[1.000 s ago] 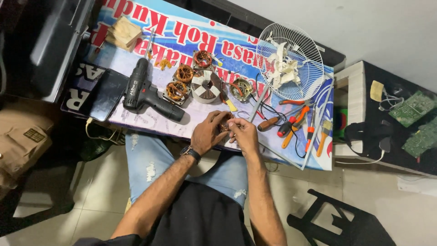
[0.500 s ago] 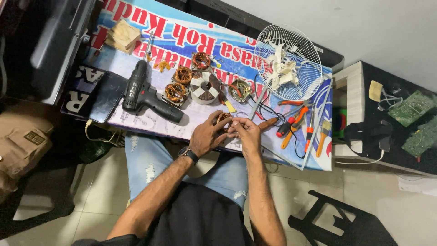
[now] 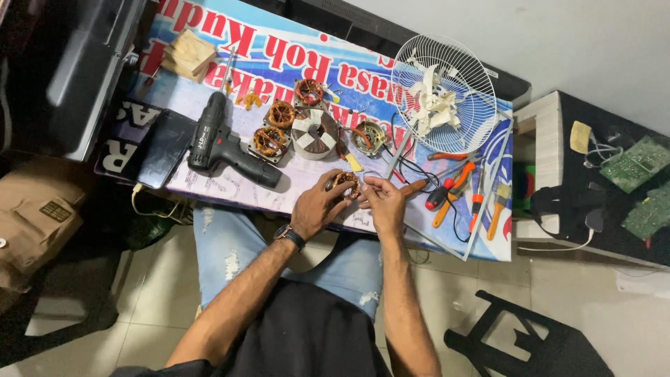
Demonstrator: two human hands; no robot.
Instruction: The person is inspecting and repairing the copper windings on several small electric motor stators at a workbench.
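Copper-wound stator [image 3: 345, 183] sits gripped in your left hand [image 3: 315, 207] just above the bench [image 3: 209, 183] edge, while your right hand [image 3: 384, 204] pinches at its rim, apparently working a winding lead. Judged from this, the next move calls for fine fingertip control near the cordless drill [image 3: 223, 143].

Bright, even indoor light, sharp focus, dim left edge, slight wide-angle distortion.

drill [image 3: 227, 143] left of stators [image 3: 281, 115], fan guard [image 3: 444, 94] right
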